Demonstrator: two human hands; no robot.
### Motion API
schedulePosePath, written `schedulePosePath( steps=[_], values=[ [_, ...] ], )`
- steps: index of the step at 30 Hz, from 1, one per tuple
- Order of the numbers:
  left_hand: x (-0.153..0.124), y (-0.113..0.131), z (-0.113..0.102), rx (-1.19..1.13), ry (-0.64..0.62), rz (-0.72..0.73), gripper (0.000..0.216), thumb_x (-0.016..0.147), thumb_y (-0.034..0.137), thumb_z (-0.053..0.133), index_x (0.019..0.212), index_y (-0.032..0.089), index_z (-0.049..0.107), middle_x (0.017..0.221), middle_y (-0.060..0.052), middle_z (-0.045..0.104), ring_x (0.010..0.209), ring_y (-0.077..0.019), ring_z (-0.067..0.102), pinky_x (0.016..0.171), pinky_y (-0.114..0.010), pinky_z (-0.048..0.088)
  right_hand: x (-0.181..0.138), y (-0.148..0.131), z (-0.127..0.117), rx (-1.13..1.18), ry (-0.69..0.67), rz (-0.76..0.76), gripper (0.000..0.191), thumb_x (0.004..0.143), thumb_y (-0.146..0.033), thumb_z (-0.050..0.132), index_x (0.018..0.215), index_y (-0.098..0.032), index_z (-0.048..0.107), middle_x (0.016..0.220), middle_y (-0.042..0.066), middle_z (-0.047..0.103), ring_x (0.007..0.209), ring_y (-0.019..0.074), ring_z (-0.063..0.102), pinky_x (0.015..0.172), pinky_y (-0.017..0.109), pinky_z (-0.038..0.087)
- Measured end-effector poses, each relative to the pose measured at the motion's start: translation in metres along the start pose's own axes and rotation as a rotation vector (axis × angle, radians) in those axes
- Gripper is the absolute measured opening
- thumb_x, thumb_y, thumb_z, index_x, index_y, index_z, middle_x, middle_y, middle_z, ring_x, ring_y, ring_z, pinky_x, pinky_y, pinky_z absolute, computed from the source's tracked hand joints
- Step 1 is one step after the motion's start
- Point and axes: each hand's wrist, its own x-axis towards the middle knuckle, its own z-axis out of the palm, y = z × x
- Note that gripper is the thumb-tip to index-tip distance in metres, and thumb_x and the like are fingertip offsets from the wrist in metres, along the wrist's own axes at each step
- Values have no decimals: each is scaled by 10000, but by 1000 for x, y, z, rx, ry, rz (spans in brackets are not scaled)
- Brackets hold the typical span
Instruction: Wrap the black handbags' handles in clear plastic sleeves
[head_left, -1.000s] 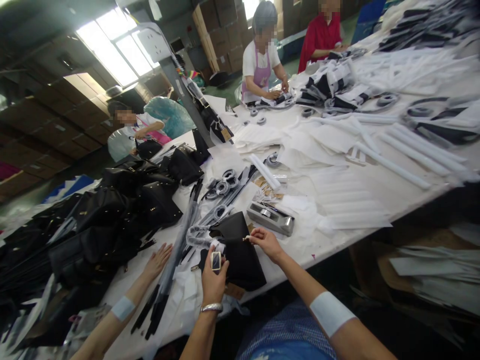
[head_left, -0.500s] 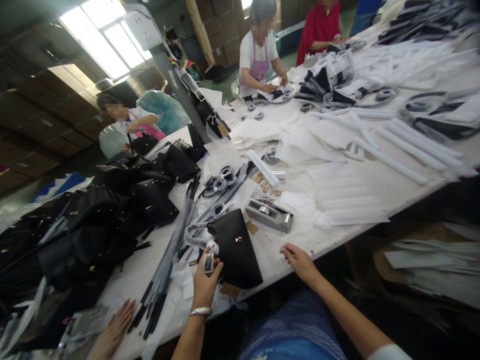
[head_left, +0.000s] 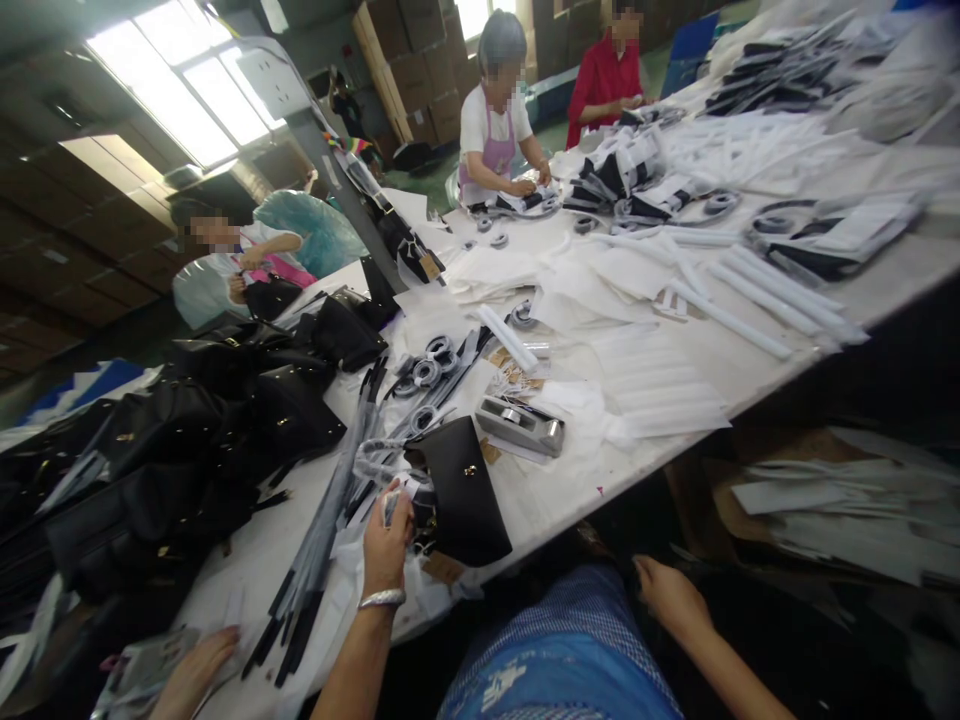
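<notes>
My left hand [head_left: 386, 545], with a silver bracelet on the wrist, is closed around a small metal buckle piece [head_left: 391, 500] that is partly blurred. It rests against the left edge of a flat black leather pouch [head_left: 461, 490] with a gold stud, which lies near the front edge of the white table [head_left: 555, 490]. My right hand [head_left: 667, 595] is off the table, below its edge beside my blue checked lap. Its fingers are loosely apart and hold nothing.
Another person's hand [head_left: 195, 665] lies on a plastic packet at the lower left. Plastic-wrapped black straps [head_left: 330, 520] lie left of the pouch, with black bags [head_left: 187, 440] piled beyond. A grey tape dispenser [head_left: 521, 425] and white paper sheets [head_left: 652, 385] sit to the right. Other people work at the far end.
My right hand left the pouch's gold stud and dropped off the table toward my lap. My left hand lowered the buckle beside the pouch. The other person's hand slid back to the lower left.
</notes>
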Motion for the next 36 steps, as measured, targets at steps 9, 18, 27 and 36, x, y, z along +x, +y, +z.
schedulePosePath(
  steps=[9,18,27,36],
  values=[
    [30,110,7,-123,-171,218,491,748,464,741,1121,160,644,582,89,422,425,-27,283,395,-130,204,22,-182,-67,71,137,-752,323,917,-281,437,1144,-237,662,1185,77,682,1091,237,643,973,384,503],
    [19,240,0,-121,-581,289,389,777,398,738,1050,129,672,547,94,306,437,-31,192,389,-129,173,28,-385,-132,144,-89,-1304,940,710,-257,775,1509,-265,279,1585,76,263,1456,290,216,1196,468,182],
    [33,270,-29,-44,-585,290,492,753,425,754,1157,163,658,555,76,368,434,-41,239,382,-131,186,24,-447,-179,225,-734,-1159,277,736,-408,749,786,-145,682,690,13,689,657,187,683,648,295,541],
    [67,225,5,260,-506,437,378,611,323,822,951,169,763,889,-63,705,826,-250,616,708,-291,499,37,-494,-236,602,-657,-1016,228,648,-296,781,714,-165,607,598,-40,621,572,113,608,639,248,482]
  ],
)
